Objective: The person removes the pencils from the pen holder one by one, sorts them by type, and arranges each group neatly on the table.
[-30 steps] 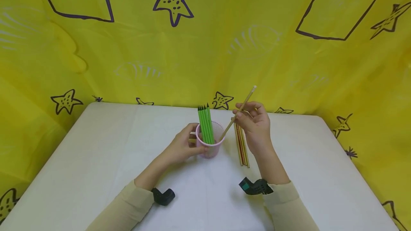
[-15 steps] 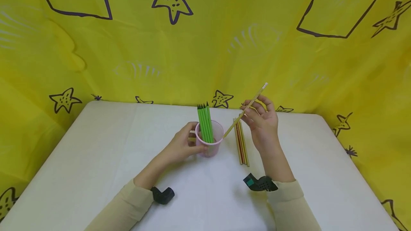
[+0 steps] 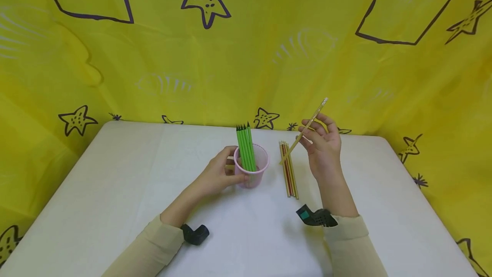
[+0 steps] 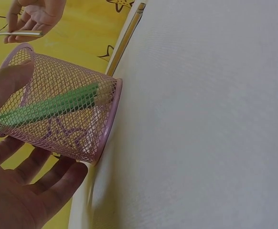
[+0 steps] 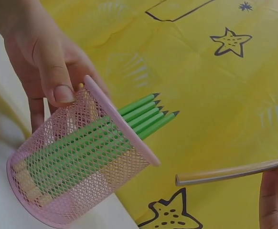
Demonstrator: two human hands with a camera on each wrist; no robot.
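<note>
My left hand point(image 3: 221, 174) grips a pink mesh pencil cup point(image 3: 251, 181), its thumb on the near side and the fingers around the far side. The cup stands upright on the table. Inside it, several green pencils point(image 3: 246, 151) lean together with their dark points up; the right wrist view shows these green pencils point(image 5: 146, 114) jutting past the rim. To the right of the cup, my right hand point(image 3: 324, 148) pinches a gold pencil point(image 3: 307, 126), held slanted with its pale end up. Its lower end hangs over several gold and red pencils point(image 3: 290, 178) lying on the table.
A white-covered table point(image 3: 127, 170) spans the workspace. Behind it hangs a yellow curtain point(image 3: 238, 63) printed with dark stars and outlines. Dark wrist cameras sit at both cuffs, the left camera point(image 3: 195, 234) and the right camera point(image 3: 317, 216).
My right hand has moved right with the gold pencil, whose lower end has left the cup and now hangs over the lying pencils. The left hand and cup have stayed nearly still.
</note>
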